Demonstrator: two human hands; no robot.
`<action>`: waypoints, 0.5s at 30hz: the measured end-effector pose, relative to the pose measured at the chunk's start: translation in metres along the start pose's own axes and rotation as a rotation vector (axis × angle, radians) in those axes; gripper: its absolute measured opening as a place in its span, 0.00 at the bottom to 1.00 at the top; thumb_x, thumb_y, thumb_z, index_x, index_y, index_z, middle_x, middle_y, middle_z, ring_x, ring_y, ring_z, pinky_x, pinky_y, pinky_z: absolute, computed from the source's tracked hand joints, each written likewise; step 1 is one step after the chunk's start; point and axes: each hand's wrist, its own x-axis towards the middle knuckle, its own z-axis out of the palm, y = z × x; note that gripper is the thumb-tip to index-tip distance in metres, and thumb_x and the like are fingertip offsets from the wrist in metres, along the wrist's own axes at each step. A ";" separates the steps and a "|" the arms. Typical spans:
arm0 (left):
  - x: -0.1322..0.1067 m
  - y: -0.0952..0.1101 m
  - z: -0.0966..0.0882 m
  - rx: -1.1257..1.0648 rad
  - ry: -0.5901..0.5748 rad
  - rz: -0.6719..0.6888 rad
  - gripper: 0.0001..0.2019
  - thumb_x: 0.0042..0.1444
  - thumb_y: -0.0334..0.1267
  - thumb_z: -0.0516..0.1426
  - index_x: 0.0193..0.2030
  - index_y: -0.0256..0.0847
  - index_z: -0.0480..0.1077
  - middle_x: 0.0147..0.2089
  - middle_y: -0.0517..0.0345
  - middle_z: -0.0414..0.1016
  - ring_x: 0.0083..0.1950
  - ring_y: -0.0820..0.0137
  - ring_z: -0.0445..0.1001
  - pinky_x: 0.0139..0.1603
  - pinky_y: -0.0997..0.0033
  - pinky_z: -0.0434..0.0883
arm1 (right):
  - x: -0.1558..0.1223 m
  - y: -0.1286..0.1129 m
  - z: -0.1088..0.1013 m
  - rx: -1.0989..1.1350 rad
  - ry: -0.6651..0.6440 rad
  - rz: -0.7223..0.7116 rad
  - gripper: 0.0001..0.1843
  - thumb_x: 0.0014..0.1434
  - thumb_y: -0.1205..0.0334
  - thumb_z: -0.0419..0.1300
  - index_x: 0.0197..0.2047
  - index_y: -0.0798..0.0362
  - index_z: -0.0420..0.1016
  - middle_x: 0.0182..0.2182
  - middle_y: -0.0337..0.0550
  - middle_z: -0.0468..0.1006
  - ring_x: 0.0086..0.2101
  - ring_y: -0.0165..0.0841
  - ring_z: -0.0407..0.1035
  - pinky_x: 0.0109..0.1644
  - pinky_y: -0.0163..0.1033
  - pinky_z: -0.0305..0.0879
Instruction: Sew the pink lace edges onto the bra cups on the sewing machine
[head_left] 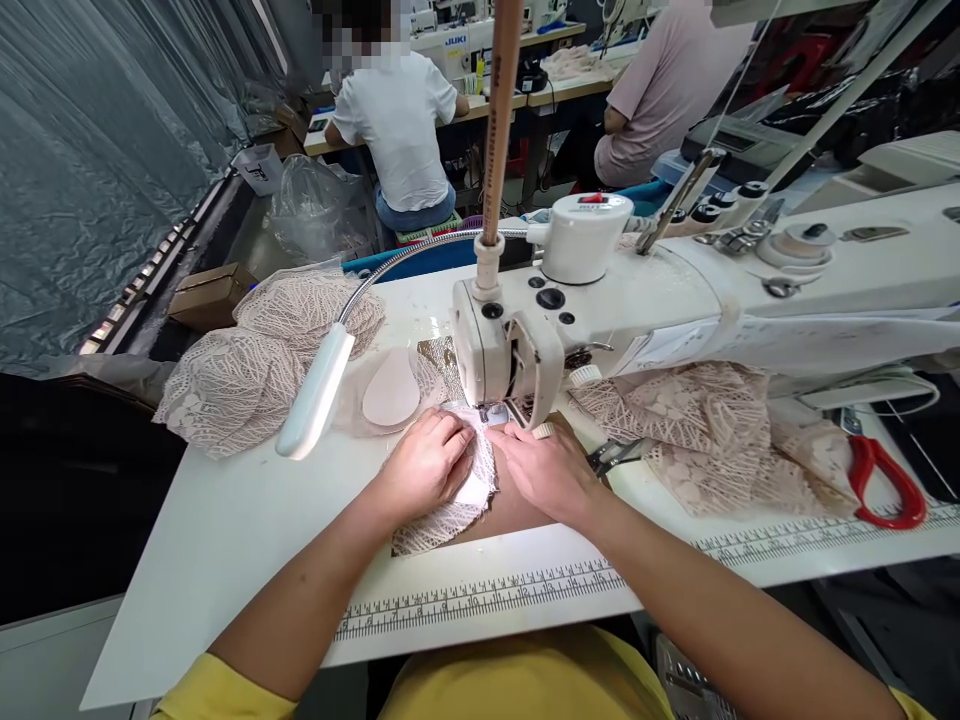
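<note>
A lace fabric piece with a smooth white lining [475, 488] lies under the needle area of the white sewing machine [480, 340]. My left hand [429, 462] rests over its left part, fingers curled together and pressing on it. From the other side, my right hand [546, 470] reaches in, index finger stretched to the cloth's edge close to the presser foot [486, 413]; its other fingers are folded and partly hidden. A ring-like band shows on one right finger. Beneath the cloth is a brown surface [517, 502]. Dark snips [619, 455] lie right of my right hand.
Lace piles [232, 385] stand at the left, beside a bendable lamp [315, 395] and a pale teardrop-shaped pad [391, 388]. More lace [697, 430] and red-handled scissors [889, 485] lie at the right. A ruler strip [480, 598] runs along the front edge. Two people sit beyond.
</note>
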 end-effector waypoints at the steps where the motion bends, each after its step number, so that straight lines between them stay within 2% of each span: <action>1: 0.000 -0.001 -0.001 0.011 -0.002 -0.005 0.12 0.63 0.35 0.50 0.48 0.35 0.70 0.41 0.44 0.71 0.45 0.60 0.68 0.47 0.55 0.69 | 0.000 0.000 0.001 -0.005 0.004 0.004 0.20 0.60 0.73 0.49 0.50 0.52 0.75 0.35 0.45 0.75 0.33 0.35 0.63 0.36 0.39 0.54; 5: 0.000 -0.001 -0.002 0.055 -0.033 0.030 0.13 0.62 0.31 0.49 0.50 0.34 0.70 0.44 0.44 0.71 0.48 0.59 0.68 0.51 0.54 0.67 | -0.001 0.003 0.004 0.029 0.052 -0.003 0.21 0.60 0.73 0.47 0.51 0.53 0.75 0.38 0.47 0.76 0.35 0.36 0.65 0.41 0.39 0.57; 10: -0.003 0.002 0.001 -0.001 -0.082 0.111 0.15 0.61 0.28 0.49 0.53 0.37 0.68 0.50 0.46 0.71 0.52 0.60 0.68 0.58 0.51 0.63 | -0.001 0.005 0.003 0.057 0.105 0.025 0.20 0.60 0.73 0.47 0.47 0.53 0.77 0.35 0.46 0.78 0.36 0.37 0.67 0.42 0.40 0.58; 15: -0.005 0.002 0.002 -0.024 -0.094 0.117 0.16 0.59 0.29 0.51 0.54 0.38 0.67 0.52 0.45 0.72 0.53 0.58 0.68 0.60 0.47 0.62 | -0.001 0.001 -0.002 0.122 0.075 -0.048 0.19 0.60 0.74 0.48 0.47 0.53 0.76 0.36 0.45 0.78 0.35 0.35 0.66 0.41 0.39 0.57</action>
